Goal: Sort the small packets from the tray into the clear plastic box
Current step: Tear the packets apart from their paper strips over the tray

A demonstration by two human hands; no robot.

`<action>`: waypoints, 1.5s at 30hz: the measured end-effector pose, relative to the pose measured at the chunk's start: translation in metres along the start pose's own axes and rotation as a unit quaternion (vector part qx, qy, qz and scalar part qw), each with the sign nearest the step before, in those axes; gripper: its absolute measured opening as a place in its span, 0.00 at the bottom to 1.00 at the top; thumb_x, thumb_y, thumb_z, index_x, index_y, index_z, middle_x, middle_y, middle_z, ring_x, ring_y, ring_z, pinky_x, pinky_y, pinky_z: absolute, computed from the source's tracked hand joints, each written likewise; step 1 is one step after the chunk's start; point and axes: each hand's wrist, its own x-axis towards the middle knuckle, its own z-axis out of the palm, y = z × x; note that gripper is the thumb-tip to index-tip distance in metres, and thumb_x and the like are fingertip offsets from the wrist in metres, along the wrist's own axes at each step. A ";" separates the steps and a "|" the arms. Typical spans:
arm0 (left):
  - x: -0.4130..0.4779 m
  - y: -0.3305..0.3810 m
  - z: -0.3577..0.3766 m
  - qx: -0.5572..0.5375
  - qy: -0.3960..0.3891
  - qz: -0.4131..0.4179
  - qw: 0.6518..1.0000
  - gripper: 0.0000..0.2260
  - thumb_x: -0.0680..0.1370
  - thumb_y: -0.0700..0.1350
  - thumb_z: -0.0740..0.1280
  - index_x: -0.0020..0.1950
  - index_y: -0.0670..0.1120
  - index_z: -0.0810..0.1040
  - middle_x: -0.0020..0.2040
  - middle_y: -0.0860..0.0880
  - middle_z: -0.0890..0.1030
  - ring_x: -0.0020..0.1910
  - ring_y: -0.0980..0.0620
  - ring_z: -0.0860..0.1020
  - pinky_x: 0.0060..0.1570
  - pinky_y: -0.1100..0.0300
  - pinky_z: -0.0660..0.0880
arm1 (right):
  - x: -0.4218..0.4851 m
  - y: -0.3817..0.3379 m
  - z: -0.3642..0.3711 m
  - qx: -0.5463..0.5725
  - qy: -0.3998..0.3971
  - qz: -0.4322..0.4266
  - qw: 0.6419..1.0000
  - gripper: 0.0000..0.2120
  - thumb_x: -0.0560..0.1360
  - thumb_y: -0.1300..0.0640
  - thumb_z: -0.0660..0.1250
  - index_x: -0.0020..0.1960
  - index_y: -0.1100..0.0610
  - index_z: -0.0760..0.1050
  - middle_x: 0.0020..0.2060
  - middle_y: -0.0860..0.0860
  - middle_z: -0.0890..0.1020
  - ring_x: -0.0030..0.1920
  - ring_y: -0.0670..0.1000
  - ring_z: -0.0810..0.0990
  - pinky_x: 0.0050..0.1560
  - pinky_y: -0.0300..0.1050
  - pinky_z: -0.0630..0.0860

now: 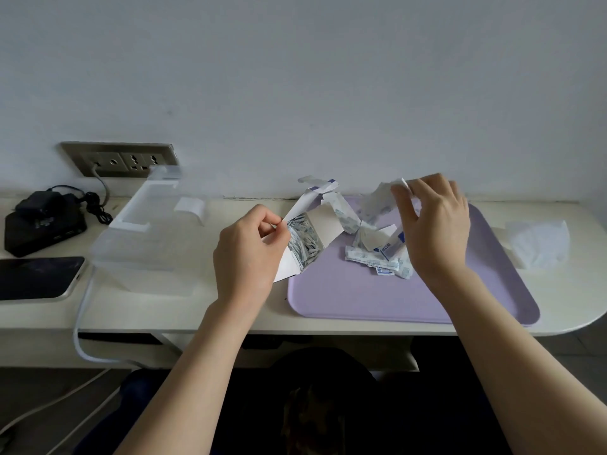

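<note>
A lilac tray lies on the desk with several small white-and-blue packets piled near its far left. My left hand pinches the flap of an opened white carton full of small packets, at the tray's left edge. Above the tray's far side, my right hand pinches a bunch of white packets between thumb and fingers. The clear plastic box stands left of the tray, its lid raised at the back.
A dark phone and a black device with cables lie at the far left. A wall socket sits behind the box. More white wrappers lie right of the tray. A white cable hangs over the desk's front edge.
</note>
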 end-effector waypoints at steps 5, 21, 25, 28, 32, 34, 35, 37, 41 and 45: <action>0.000 -0.001 0.001 -0.009 -0.009 0.002 1.000 0.06 0.74 0.44 0.69 0.38 0.47 0.76 0.28 0.55 0.75 0.36 0.47 0.78 0.33 0.59 0.69 | -0.003 -0.005 0.003 0.043 -0.059 0.022 0.997 0.11 0.79 0.52 0.60 0.48 0.56 0.79 0.42 0.52 0.77 0.36 0.58 0.76 0.33 0.44 0.66; 0.000 -0.001 -0.001 -0.002 -0.019 0.002 1.000 0.07 0.75 0.44 0.68 0.37 0.49 0.73 0.29 0.57 0.74 0.35 0.49 0.77 0.31 0.62 0.67 | -0.023 -0.043 0.011 0.111 -0.179 -0.077 0.974 0.09 0.78 0.60 0.60 0.57 0.57 0.75 0.54 0.53 0.75 0.49 0.56 0.78 0.43 0.49 0.74; -0.001 0.000 0.000 -0.004 -0.030 0.009 0.999 0.08 0.75 0.44 0.68 0.37 0.50 0.73 0.29 0.56 0.75 0.36 0.51 0.78 0.33 0.60 0.69 | -0.037 -0.058 0.015 0.135 -0.278 -0.086 0.947 0.08 0.78 0.54 0.62 0.53 0.53 0.77 0.50 0.47 0.79 0.43 0.49 0.79 0.43 0.47 0.75; -0.004 0.001 0.001 -0.004 -0.048 0.015 0.999 0.08 0.75 0.44 0.68 0.37 0.50 0.73 0.30 0.56 0.75 0.37 0.50 0.79 0.35 0.58 0.71 | -0.041 -0.061 0.022 0.145 -0.336 -0.059 0.929 0.09 0.78 0.51 0.62 0.56 0.50 0.76 0.48 0.43 0.79 0.40 0.44 0.76 0.44 0.44 0.74; -0.005 0.001 0.001 -0.013 -0.063 0.025 0.998 0.09 0.75 0.44 0.68 0.36 0.50 0.73 0.29 0.57 0.75 0.36 0.50 0.78 0.34 0.59 0.70 | -0.040 -0.061 0.030 0.145 -0.364 -0.026 0.920 0.10 0.76 0.45 0.62 0.54 0.47 0.76 0.40 0.41 0.77 0.34 0.40 0.71 0.37 0.40 0.67; -0.005 -0.001 0.000 -0.015 -0.070 0.029 0.997 0.07 0.75 0.44 0.69 0.37 0.49 0.75 0.30 0.56 0.76 0.36 0.50 0.79 0.35 0.58 0.71 | -0.041 -0.062 0.032 0.139 -0.367 -0.030 0.919 0.08 0.76 0.46 0.62 0.50 0.47 0.75 0.38 0.41 0.76 0.33 0.41 0.70 0.35 0.41 0.66; -0.005 -0.001 0.000 -0.016 -0.073 0.032 0.997 0.07 0.75 0.44 0.69 0.37 0.49 0.75 0.30 0.56 0.76 0.36 0.51 0.79 0.35 0.58 0.72 | -0.042 -0.063 0.032 0.140 -0.360 -0.037 0.922 0.06 0.76 0.47 0.63 0.48 0.49 0.75 0.38 0.41 0.75 0.33 0.41 0.70 0.35 0.41 0.66; -0.005 -0.001 0.000 -0.015 -0.076 0.036 0.996 0.06 0.75 0.44 0.68 0.38 0.48 0.76 0.30 0.57 0.77 0.37 0.51 0.79 0.36 0.57 0.74 | -0.042 -0.064 0.033 0.144 -0.342 -0.051 0.927 0.06 0.76 0.49 0.63 0.45 0.51 0.74 0.40 0.41 0.73 0.35 0.43 0.72 0.35 0.42 0.68; -0.004 -0.002 -0.001 -0.011 -0.057 0.031 0.998 0.07 0.75 0.44 0.68 0.38 0.50 0.74 0.30 0.58 0.75 0.36 0.51 0.79 0.35 0.59 0.72 | -0.041 -0.068 0.032 0.160 -0.271 -0.051 0.948 0.06 0.77 0.53 0.62 0.42 0.50 0.67 0.43 0.45 0.74 0.40 0.50 0.78 0.37 0.49 0.75; -0.002 -0.003 0.001 -0.013 -0.037 0.023 0.999 0.08 0.75 0.44 0.68 0.38 0.51 0.73 0.29 0.59 0.73 0.35 0.50 0.78 0.35 0.59 0.71 | -0.041 -0.068 0.032 0.198 -0.219 0.024 0.955 0.05 0.79 0.54 0.58 0.46 0.52 0.63 0.44 0.47 0.77 0.41 0.53 0.78 0.41 0.54 0.75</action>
